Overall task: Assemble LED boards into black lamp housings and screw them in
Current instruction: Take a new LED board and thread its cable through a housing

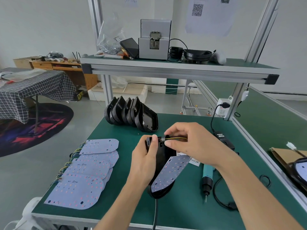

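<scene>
Two bare hands work above a green bench: the left hand (146, 156) grips a black lamp housing (160, 156) by its upper end, the right hand (186, 140) pinches yellow wires (178, 138) at its top, and an LED board (171, 173) leans tilted against the housing's right side.

surface (116, 203): covered by a matt green mat, edged in brushed metal
lamp housings (132, 113): black plastic, a glossy sheen is seen
LED boards (79, 188): flat, matt, pale lilac sheet
frame posts (259, 34): smooth silvery metal
screw feeder (154, 47): grey metal, satin finish
tablecloth (33, 90), left of frame: checked cloth
desk (54, 64), upper left: varnished wood
</scene>
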### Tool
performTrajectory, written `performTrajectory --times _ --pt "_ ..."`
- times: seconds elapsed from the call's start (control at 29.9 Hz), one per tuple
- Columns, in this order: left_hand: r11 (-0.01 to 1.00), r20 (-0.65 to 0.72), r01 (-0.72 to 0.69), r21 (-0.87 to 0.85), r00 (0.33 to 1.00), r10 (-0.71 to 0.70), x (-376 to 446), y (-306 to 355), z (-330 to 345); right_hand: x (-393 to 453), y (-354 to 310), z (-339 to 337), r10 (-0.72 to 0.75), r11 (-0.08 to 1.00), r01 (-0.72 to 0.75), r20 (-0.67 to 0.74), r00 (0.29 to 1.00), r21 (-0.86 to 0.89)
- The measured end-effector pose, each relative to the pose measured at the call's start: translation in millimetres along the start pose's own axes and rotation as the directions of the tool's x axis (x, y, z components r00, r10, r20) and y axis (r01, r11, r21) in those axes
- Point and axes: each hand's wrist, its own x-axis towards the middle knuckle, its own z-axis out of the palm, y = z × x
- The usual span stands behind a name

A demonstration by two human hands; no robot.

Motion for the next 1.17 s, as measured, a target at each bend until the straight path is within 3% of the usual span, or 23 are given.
performTrajectory --times 0.3,0.4,0.47,0.64,0.74,0.84,1.07,1.17 --pt "1.000 0.001 0.017 -0.027 1.000 -0.017 -1 -5 3 10 -5 11 -0.005 0.999 0.007 0.042 0.999 -0.048" --pt "1.000 -0.018 0.020 -0.006 1.000 -0.020 0 -8 1 16 -8 6 0.062 0.994 -0.063 0.018 0.998 0.091" --pt "1.000 -0.022 0.027 0.007 0.999 -0.027 1 -10 0 22 -10 0 0.124 0.988 -0.124 0.004 0.992 0.094" --pt "0.997 0.009 -0.030 0.078 1.000 0.030 -1 -10 4 36 -8 -12 0.323 0.921 -0.349 0.162 0.932 0.173" --pt "0.992 -0.018 0.074 -0.105 0.997 -0.076 0 -7 7 32 -1 0 0.291 0.947 -0.298 0.074 0.954 0.120" --pt "0.953 -0.020 0.145 -0.267 0.988 -0.156 2 -4 9 21 6 24 0.181 0.982 -0.185 -0.084 0.980 -0.046" --pt "0.945 -0.042 0.111 -0.308 0.991 -0.130 1 -2 11 10 8 71 -0.040 0.970 -0.044 -0.334 0.942 -0.239" --pt "0.944 -0.056 0.113 -0.310 0.989 -0.136 1 -1 11 8 7 81 -0.076 0.969 -0.030 -0.415 0.906 -0.244"
